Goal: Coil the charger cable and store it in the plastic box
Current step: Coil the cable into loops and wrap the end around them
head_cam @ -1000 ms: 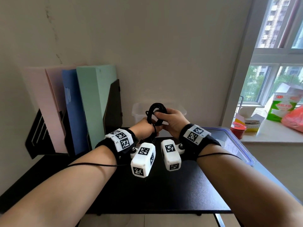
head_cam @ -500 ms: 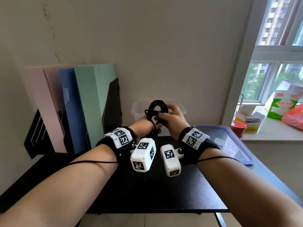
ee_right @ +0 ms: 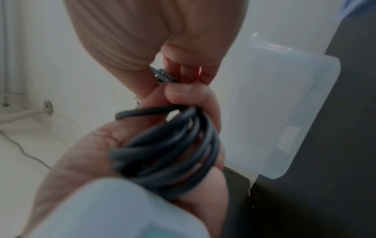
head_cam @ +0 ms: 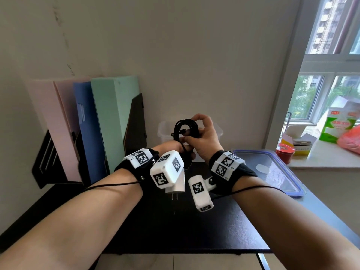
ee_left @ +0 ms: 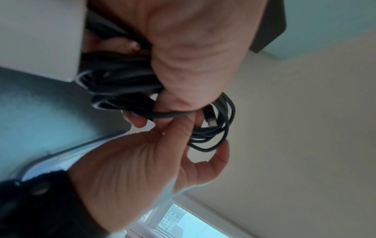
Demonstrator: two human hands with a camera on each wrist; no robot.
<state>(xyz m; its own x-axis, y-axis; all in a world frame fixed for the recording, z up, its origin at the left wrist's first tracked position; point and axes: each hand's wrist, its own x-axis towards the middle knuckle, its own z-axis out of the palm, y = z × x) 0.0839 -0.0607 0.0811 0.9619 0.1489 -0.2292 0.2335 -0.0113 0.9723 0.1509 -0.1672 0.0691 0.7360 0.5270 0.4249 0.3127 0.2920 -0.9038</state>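
The black charger cable [head_cam: 186, 127] is a small coil held up between both hands above the black table, in front of the clear plastic box [head_cam: 163, 131]. My left hand [head_cam: 169, 148], mostly hidden behind its wrist camera, grips the lower part of the coil [ee_right: 173, 153] with the thumb over it. My right hand [head_cam: 204, 137] holds the top of the coil, and its fingers pinch the cable's connector end [ee_right: 162, 76]. The white charger plug [head_cam: 177, 184] hangs below the left hand, prongs down. The left wrist view shows the loops [ee_left: 219, 128] between both hands.
The box's blue-rimmed lid [head_cam: 272, 173] lies on the table to the right. Upright pink, blue and green file folders [head_cam: 109, 121] in a black rack stand at the left. On the windowsill at right stand a red-lidded jar [head_cam: 284, 152] and packets.
The right hand has shifted up over the top of the coil and now pinches the connector end. The white plug has come into view, hanging below the left wrist.
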